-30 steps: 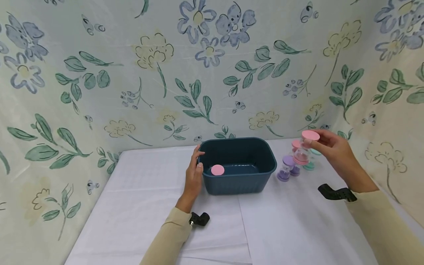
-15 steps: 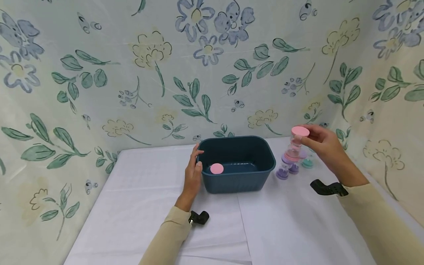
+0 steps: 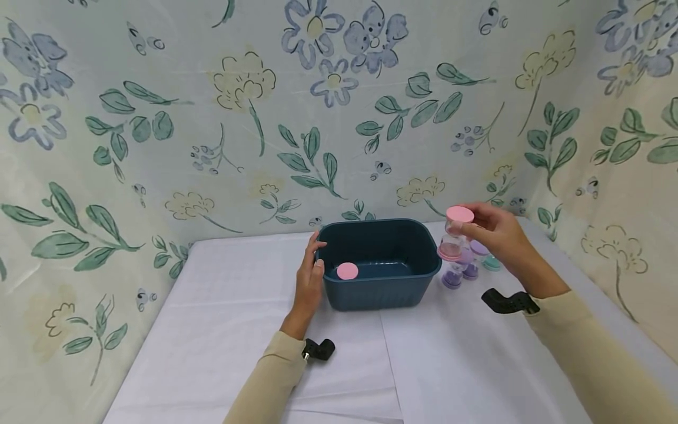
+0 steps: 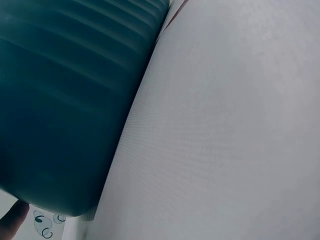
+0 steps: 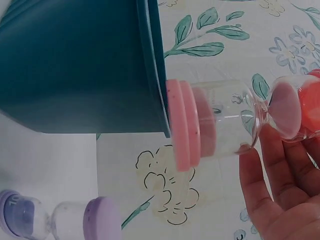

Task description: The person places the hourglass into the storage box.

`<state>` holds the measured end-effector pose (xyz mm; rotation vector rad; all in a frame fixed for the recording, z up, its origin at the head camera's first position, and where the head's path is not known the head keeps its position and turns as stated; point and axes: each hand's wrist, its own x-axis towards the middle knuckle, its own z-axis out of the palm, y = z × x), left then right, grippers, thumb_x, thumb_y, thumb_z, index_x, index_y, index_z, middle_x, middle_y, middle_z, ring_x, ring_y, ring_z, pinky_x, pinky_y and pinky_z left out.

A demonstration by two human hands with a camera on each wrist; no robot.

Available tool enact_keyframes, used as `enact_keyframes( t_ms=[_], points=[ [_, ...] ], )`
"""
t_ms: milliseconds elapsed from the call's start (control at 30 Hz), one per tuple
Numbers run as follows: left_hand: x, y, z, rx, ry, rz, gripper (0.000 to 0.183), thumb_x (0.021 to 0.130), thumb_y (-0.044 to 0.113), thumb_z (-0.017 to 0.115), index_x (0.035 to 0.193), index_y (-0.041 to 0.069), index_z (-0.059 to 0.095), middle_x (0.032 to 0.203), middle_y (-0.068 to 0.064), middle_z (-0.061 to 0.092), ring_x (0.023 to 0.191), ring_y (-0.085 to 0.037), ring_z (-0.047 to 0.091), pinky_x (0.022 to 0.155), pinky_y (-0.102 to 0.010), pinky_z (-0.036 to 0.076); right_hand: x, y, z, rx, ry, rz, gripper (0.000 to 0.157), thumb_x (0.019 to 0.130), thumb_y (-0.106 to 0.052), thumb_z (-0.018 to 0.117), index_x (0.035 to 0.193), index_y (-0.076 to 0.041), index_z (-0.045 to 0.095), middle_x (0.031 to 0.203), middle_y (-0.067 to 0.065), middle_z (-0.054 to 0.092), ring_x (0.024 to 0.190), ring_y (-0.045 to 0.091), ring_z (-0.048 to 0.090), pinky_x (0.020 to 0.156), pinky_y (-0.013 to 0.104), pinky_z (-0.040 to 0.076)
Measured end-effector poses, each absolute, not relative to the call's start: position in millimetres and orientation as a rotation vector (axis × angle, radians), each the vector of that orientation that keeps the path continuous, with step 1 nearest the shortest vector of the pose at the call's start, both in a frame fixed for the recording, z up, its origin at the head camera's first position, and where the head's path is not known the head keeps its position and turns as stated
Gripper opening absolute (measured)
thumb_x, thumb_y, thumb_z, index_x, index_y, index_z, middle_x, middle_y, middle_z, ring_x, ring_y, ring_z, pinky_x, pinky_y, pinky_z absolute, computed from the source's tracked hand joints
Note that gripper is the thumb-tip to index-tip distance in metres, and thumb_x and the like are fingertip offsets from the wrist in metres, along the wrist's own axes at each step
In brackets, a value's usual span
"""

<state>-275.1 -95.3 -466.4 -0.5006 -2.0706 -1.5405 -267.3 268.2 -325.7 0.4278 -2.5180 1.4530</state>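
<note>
My right hand (image 3: 495,235) pinches a small pink-capped hourglass (image 3: 451,244) by its upper part, upright, in the head view. Its lower pink cap overlaps the right rim of the dark teal bin (image 3: 381,294); whether they touch I cannot tell. Up close in the right wrist view, clear glass bulbs with pink-red sand show in the hourglass (image 5: 225,117), its end cap beside the bin's rim (image 5: 155,65). My left hand (image 3: 309,277) rests against the bin's left end, fingers mostly straight. Inside the bin shows a round pink cap (image 3: 347,271); anything beneath it is hidden.
Right of the bin, purple hourglasses (image 3: 452,279) and a teal-green one (image 3: 491,262) stand close together, partly hidden by my right hand. White cloth (image 3: 238,318) covers the table. A floral curtain (image 3: 249,171) hangs behind and at both sides.
My right hand has carried the pink hourglass leftward, from above the right-hand group to the bin's right rim. The left hand and bin have stayed in place.
</note>
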Motion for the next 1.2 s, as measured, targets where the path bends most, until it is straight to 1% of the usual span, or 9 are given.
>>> enact_keyframes(
  t_ms=[133,267,500,667,767,833,1000,1100,1200],
  points=[
    [-274,-95,-465,-0.503,-2.071,-1.535,0.042,0.098,0.029,0.031,0.135,0.015,0.044,0.158,0.008,0.023,0.145,-0.017,0.02,0.111,-0.054,0.025,-267,262,-325,0.463,-2.515,1.455,0.045,0.09,-0.028,0.067,0.13,-0.013,0.056,0.12,0.002,0.059,0.105,0.014,0.056,0.081,0.015,0.05],
    [-274,-95,-466,-0.508,-2.064,-1.529,0.042,0.098,0.029,0.031,0.135,0.015,0.044,0.158,0.009,0.024,0.145,-0.017,0.02,0.111,-0.055,0.026,-269,254,-324,0.509,-2.516,1.475,0.046,0.089,-0.026,0.069,0.13,-0.012,0.056,0.118,0.003,0.06,0.105,0.015,0.058,0.083,0.016,0.05],
    [-276,-95,-468,-0.513,-2.057,-1.515,0.042,0.098,0.028,0.03,0.135,0.015,0.044,0.158,-0.003,0.026,0.145,-0.019,0.022,0.11,-0.057,0.027,-271,238,-322,0.536,-2.535,1.485,0.046,0.087,-0.028,0.071,0.129,-0.014,0.057,0.117,0.003,0.06,0.106,0.017,0.058,0.084,0.018,0.049],
    [-275,-95,-468,-0.494,-2.073,-1.519,0.042,0.097,0.029,0.03,0.135,0.016,0.044,0.158,-0.001,0.025,0.145,-0.018,0.021,0.11,-0.056,0.027,-272,229,-323,0.562,-2.541,1.522,0.047,0.087,-0.027,0.072,0.129,-0.013,0.057,0.12,0.004,0.061,0.109,0.018,0.057,0.086,0.019,0.049],
    [-274,-94,-468,-0.494,-2.077,-1.519,0.042,0.097,0.03,0.031,0.135,0.016,0.044,0.159,0.002,0.024,0.145,-0.018,0.021,0.111,-0.055,0.027,-273,225,-325,0.578,-2.545,1.533,0.048,0.087,-0.027,0.072,0.13,-0.012,0.056,0.122,0.004,0.061,0.11,0.018,0.058,0.089,0.024,0.05],
    [-275,-95,-469,-0.503,-2.068,-1.519,0.042,0.098,0.029,0.031,0.135,0.015,0.045,0.158,0.001,0.025,0.145,-0.018,0.021,0.111,-0.054,0.026,-273,223,-325,0.579,-2.553,1.536,0.049,0.087,-0.027,0.071,0.13,-0.012,0.056,0.123,0.005,0.06,0.112,0.019,0.057,0.093,0.032,0.05],
    [-277,-95,-471,-0.538,-2.037,-1.525,0.042,0.098,0.025,0.032,0.135,0.012,0.045,0.158,-0.007,0.026,0.145,-0.02,0.021,0.11,-0.056,0.026,-275,218,-327,0.578,-2.569,1.584,0.051,0.087,-0.031,0.071,0.131,-0.012,0.055,0.126,0.005,0.059,0.116,0.022,0.055,0.1,0.049,0.044],
    [-277,-95,-470,-0.538,-2.039,-1.52,0.042,0.098,0.026,0.031,0.135,0.013,0.045,0.158,-0.006,0.025,0.145,-0.019,0.021,0.11,-0.056,0.027,-278,215,-328,0.594,-2.571,1.606,0.051,0.087,-0.031,0.071,0.132,-0.013,0.054,0.127,0.004,0.058,0.116,0.022,0.055,0.101,0.051,0.043],
    [-276,-95,-470,-0.523,-2.056,-1.506,0.042,0.098,0.028,0.031,0.135,0.014,0.044,0.158,-0.002,0.025,0.145,-0.018,0.02,0.11,-0.056,0.026,-279,213,-330,0.619,-2.568,1.603,0.05,0.088,-0.029,0.07,0.132,-0.012,0.054,0.126,0.005,0.058,0.115,0.022,0.055,0.099,0.047,0.045]
  ],
)
